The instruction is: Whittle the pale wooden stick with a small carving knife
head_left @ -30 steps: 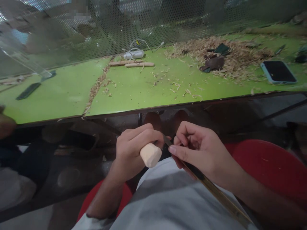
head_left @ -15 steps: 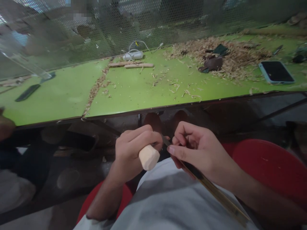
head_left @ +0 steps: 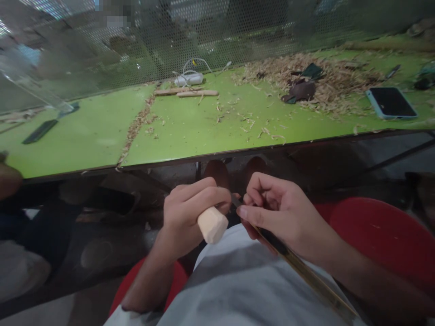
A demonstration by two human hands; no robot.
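Head view: we see the left hand (head_left: 190, 217) with its grip wrapped round a pale rounded wooden handle (head_left: 213, 224), whose thin dark blade (head_left: 235, 200) points toward the right hand (head_left: 278, 210). The right grip is pinched on a long thin bamboo strip (head_left: 306, 273) that runs back over the lap. Both sit below the green bench (head_left: 190, 127). Wood shavings (head_left: 326, 83) and a blue-cased phone (head_left: 390, 102) lie on it.
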